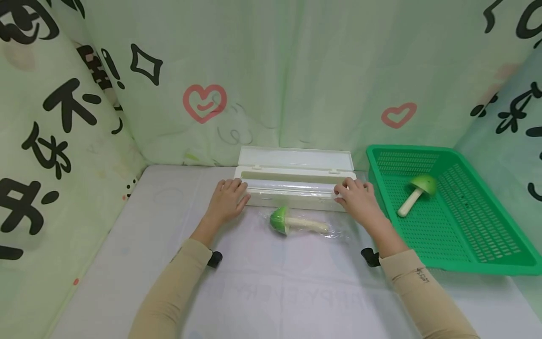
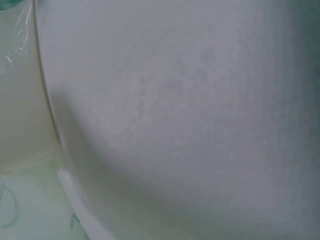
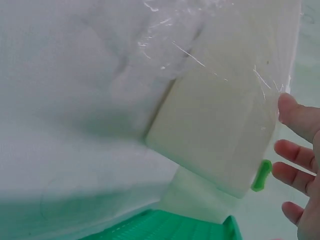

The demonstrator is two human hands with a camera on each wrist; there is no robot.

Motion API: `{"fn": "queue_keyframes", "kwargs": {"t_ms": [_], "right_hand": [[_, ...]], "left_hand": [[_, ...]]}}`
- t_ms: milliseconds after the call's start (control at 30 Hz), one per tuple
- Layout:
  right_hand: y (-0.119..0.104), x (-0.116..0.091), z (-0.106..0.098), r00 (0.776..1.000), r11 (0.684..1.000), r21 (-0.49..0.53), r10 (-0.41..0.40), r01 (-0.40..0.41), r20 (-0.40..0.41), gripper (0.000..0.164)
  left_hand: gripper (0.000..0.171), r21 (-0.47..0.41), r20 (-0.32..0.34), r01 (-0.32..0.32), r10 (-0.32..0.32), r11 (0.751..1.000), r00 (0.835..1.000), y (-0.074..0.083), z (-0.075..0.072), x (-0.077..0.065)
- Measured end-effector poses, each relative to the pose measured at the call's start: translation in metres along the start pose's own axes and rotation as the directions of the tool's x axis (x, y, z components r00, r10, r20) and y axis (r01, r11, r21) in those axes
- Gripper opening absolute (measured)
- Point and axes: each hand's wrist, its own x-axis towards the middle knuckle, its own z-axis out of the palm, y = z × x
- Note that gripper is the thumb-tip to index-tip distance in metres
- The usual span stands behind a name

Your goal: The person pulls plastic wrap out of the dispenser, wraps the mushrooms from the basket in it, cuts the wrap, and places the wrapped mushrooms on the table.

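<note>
A white cling film dispenser (image 1: 292, 199) lies across the back of the table with its lid (image 1: 296, 157) raised. Inside it is a roll of clear cling film (image 1: 292, 186), and film hangs over the front wall. My left hand (image 1: 228, 200) rests at the dispenser's left end; the left wrist view does not show it. At the right end is my right hand (image 1: 357, 200), its thumb (image 3: 295, 115) touching the film's edge, fingers apart, near a small green piece (image 3: 261, 175). A film-wrapped toy mushroom (image 1: 298, 223) with a green cap lies in front of the dispenser.
To the right stands a green plastic basket (image 1: 470, 235) holding another green-capped mushroom (image 1: 417, 193). Behind the table (image 1: 271, 292) hangs a pale green printed curtain (image 1: 330, 70), which also closes off both sides.
</note>
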Motion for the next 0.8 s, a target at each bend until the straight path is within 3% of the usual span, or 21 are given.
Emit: {"fn": "queue_keyframes", "kwargs": {"t_ms": [167,333,533,800], "right_hand": [[-0.001,0.001,0.005,0.998,0.999,-0.03,-0.016,0.014,-0.062,0.01],[-0.004,0.002,0.005,0.995,1.0,-0.022,-0.013,0.01,-0.097,0.015],[-0.007,-0.002,-0.003,0.997,0.998,0.046,0.039,-0.036,-0.066,0.012],[-0.009,-0.014,-0.008,0.996,0.989,0.117,0.092,-0.09,-0.014,0.006]], "left_hand": [[0.015,0.019,-0.074,-0.081,0.082,0.997,0.994,0.001,0.003,0.0],[0.011,0.009,-0.104,-0.105,0.105,0.994,0.989,0.003,0.002,-0.001],[0.009,-0.052,-0.103,-0.107,0.101,0.993,0.989,0.005,0.0,0.0],[0.011,-0.159,-0.157,-0.158,0.133,0.975,0.979,0.008,-0.002,0.001]]}}
